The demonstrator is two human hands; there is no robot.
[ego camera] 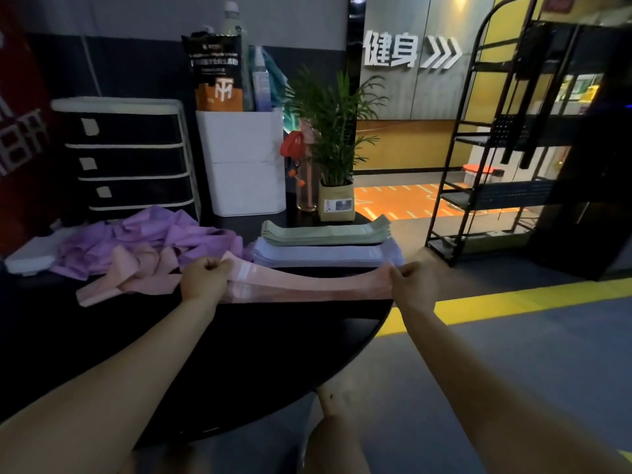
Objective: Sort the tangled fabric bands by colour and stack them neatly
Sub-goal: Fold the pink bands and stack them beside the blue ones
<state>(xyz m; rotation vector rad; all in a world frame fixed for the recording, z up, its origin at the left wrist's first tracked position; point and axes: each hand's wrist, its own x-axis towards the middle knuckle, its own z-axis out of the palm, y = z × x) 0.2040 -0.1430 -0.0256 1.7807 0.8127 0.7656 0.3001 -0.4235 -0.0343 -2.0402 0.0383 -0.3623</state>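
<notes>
Over the table (239,336) edge, my left hand (205,277) and right hand (408,285) each grip one end of a pink band (307,285), stretched lengthwise left to right.

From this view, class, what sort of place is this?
Probably a gym's front desk: the wall sign reads "fitness" in Chinese, fabric bands are stacked on the black counter, and an orange floor lies beyond.
</notes>
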